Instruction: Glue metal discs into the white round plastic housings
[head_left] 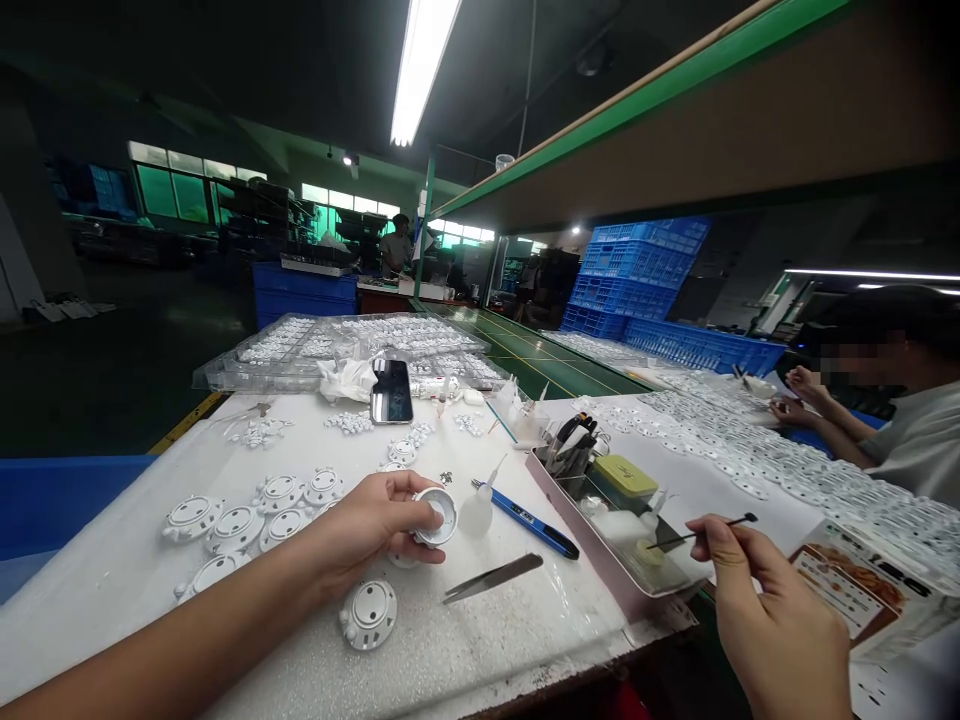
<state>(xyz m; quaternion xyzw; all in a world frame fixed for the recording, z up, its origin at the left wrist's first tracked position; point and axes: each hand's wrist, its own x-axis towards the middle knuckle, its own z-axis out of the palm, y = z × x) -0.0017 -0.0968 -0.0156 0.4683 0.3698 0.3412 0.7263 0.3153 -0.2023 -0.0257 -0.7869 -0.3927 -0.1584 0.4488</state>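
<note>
My left hand (pixel 375 525) grips a white round plastic cup-shaped part (pixel 448 512), its hollow side facing up toward me and the thumb pressed inside. My right hand (pixel 772 595) pinches a thin dark stick (pixel 679 541) with a small black end. The stick's other tip is over a small pale yellow pot (pixel 649 553) in the pink tray; I cannot tell whether it touches. Metal tweezers (pixel 495 578), a blue pen-like cutter (pixel 529 522) and a squeeze bottle with a needle nozzle (pixel 477 508) lie or stand near my left hand. One white disc part (pixel 370 612) lies below it.
Several white disc parts (pixel 236 528) lie at left. The pink tray (pixel 581 530) holds pliers and a yellow-lidded box (pixel 625 474). Behind are a phone (pixel 392 391) and clear trays of small parts (pixel 292 345). At right are a printed box (pixel 862 590) and a seated co-worker (pixel 919 420).
</note>
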